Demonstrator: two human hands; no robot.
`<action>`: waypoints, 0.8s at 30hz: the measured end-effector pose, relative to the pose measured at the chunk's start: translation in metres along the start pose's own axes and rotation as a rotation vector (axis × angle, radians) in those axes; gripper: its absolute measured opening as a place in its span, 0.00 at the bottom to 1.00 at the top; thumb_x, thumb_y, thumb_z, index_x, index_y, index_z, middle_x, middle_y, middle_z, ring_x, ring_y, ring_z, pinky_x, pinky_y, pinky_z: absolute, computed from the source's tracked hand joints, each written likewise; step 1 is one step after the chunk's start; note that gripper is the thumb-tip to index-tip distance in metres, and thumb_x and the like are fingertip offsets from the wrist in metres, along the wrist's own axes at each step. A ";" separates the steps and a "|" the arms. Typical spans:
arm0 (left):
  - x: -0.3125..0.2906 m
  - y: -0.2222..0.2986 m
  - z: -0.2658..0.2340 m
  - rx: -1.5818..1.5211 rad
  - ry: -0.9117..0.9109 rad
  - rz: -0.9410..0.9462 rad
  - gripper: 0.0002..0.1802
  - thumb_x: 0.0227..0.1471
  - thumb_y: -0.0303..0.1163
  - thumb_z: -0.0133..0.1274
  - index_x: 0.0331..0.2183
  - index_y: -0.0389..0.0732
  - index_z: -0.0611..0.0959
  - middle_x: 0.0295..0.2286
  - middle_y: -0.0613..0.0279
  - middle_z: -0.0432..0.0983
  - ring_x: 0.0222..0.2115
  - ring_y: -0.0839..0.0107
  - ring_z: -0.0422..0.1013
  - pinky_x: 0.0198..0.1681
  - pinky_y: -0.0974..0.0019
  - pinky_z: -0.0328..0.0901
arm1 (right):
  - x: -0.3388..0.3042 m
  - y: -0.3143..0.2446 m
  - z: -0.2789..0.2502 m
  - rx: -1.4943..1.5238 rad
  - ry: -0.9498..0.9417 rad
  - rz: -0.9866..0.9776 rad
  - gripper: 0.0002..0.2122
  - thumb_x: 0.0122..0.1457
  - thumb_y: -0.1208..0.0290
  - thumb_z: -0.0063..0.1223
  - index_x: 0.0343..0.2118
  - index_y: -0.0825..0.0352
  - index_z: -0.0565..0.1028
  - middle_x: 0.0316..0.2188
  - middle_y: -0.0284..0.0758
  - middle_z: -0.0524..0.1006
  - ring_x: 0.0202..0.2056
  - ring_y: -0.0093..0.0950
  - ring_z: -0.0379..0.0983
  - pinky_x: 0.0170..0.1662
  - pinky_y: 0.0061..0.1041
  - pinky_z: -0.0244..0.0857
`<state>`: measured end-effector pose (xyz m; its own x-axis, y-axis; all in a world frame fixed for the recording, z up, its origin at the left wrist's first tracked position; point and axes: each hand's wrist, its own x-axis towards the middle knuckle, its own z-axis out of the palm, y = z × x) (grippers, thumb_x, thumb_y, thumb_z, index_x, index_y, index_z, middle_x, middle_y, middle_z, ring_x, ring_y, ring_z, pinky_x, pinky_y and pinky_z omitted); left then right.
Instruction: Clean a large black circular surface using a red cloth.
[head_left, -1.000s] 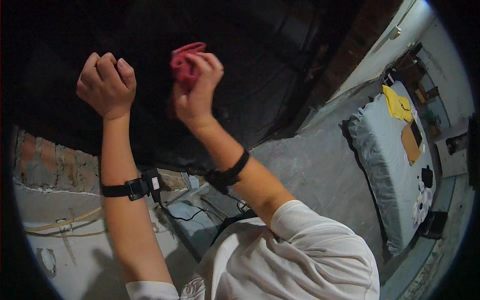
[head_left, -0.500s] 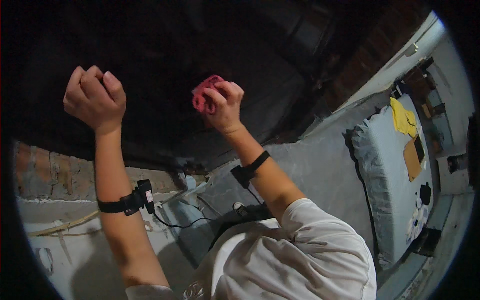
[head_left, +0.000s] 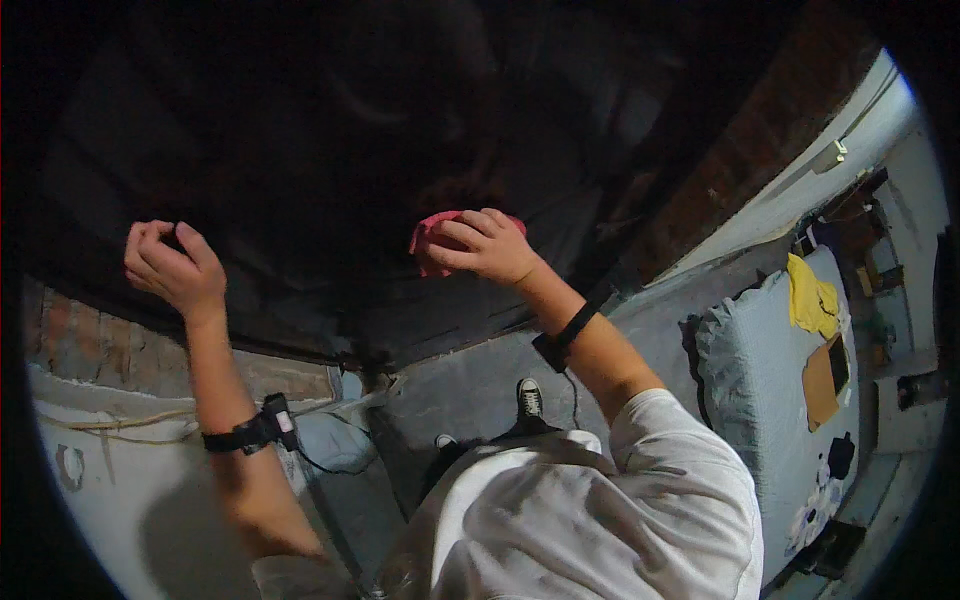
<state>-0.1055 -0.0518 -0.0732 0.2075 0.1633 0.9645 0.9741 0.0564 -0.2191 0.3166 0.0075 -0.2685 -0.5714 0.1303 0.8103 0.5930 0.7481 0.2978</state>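
Note:
My right hand [head_left: 492, 247] presses a crumpled pink cloth [head_left: 432, 238] against a large dark panel [head_left: 330, 150] that fills the upper part of the view. My left hand [head_left: 172, 268] grips the lower left edge of the same dark panel, fingers curled over it. Both forearms wear black wrist straps; the left strap carries a small device [head_left: 272, 422] with a thin cable. Much of the panel is too dark to make out.
Below lie a grey floor [head_left: 640, 330], my black-and-white shoe [head_left: 529, 396] and a brick strip [head_left: 90, 345] at left. A bed with pale patterned bedding [head_left: 760, 400] stands at right, with a yellow cloth [head_left: 812, 298] and a brown flat item [head_left: 822, 380] on it.
Both hands have dropped lower in the view. My right hand with the pink cloth has moved right and down across the dark panel; my left hand has slid down to the panel's lower edge.

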 end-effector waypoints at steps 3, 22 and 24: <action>-0.006 0.053 -0.014 -0.065 0.029 0.034 0.17 0.62 0.37 0.53 0.49 0.40 0.76 0.55 0.54 0.70 0.57 0.56 0.65 0.60 0.50 0.57 | -0.003 0.034 -0.024 0.001 -0.085 -0.135 0.22 0.57 0.61 0.61 0.56 0.36 0.73 0.58 0.24 0.73 0.55 0.31 0.71 0.53 0.35 0.69; -0.029 0.165 0.008 -0.224 -0.044 0.043 0.30 0.63 0.35 0.49 0.65 0.38 0.69 0.68 0.47 0.58 0.70 0.43 0.54 0.70 0.36 0.55 | 0.155 0.186 -0.210 -0.105 0.005 -0.268 0.38 0.44 0.73 0.74 0.63 0.52 0.74 0.57 0.37 0.75 0.58 0.38 0.73 0.59 0.40 0.72; -0.030 0.165 0.006 -0.230 -0.070 0.045 0.31 0.65 0.36 0.47 0.66 0.39 0.66 0.69 0.48 0.55 0.71 0.43 0.52 0.71 0.37 0.54 | 0.180 0.198 -0.226 -0.263 0.174 -0.243 0.38 0.42 0.71 0.75 0.61 0.44 0.76 0.58 0.33 0.74 0.59 0.38 0.71 0.61 0.43 0.69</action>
<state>0.0481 -0.0417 -0.1388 0.2524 0.2290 0.9401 0.9605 -0.1766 -0.2149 0.4600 0.0321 0.0508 -0.6217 -0.1589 0.7670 0.5903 0.5486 0.5921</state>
